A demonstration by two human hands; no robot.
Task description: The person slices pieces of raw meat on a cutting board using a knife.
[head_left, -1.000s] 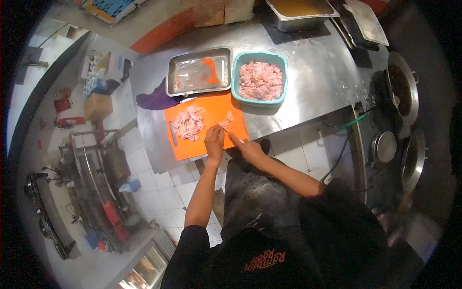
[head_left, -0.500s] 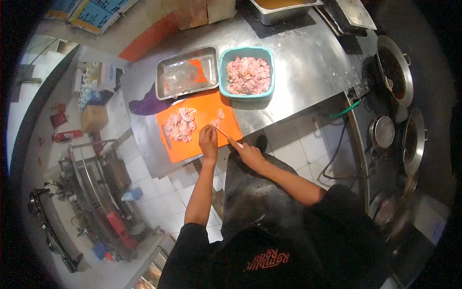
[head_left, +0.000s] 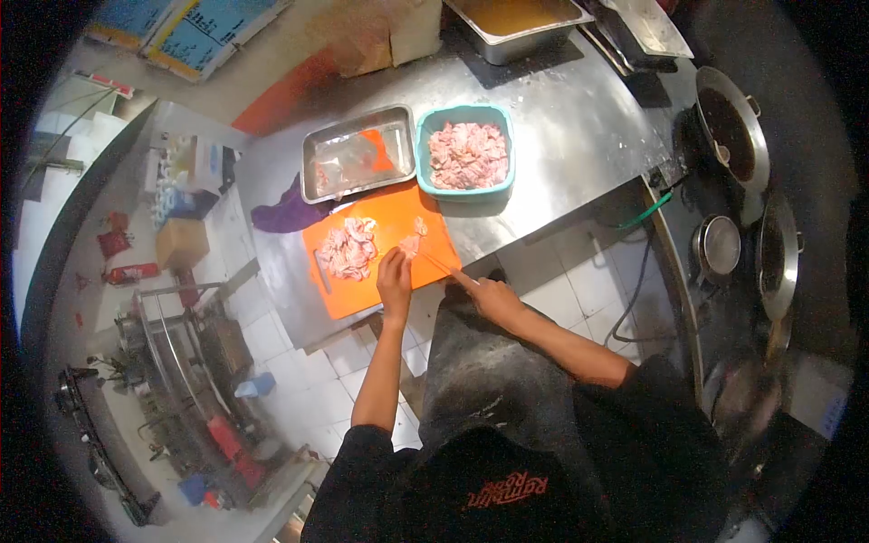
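An orange cutting board [head_left: 362,294] lies at the table's near edge, with a pile of pale pink meat [head_left: 348,249] on its left part. Small meat pieces [head_left: 412,242] lie right of the pile. My left hand [head_left: 394,279], fingers pinched together, touches the lower end of these pieces; what it grips is too small to make out. My right hand [head_left: 491,297] is wrapped round the handle of a knife [head_left: 438,264], whose blade points up and left over the board. Behind the board stand a metal tray [head_left: 317,189] and a turquoise tub [head_left: 466,193] full of meat.
A purple cloth [head_left: 288,210] lies left of the tray. At the back of the steel table [head_left: 579,136] stands a metal pan of brown liquid [head_left: 520,41]. Two woks [head_left: 760,149] and a round strainer [head_left: 720,244] are at the right.
The knife blade has moved right, away from my left fingertips, and my right hand has shifted slightly right. The camera view has shifted a little.
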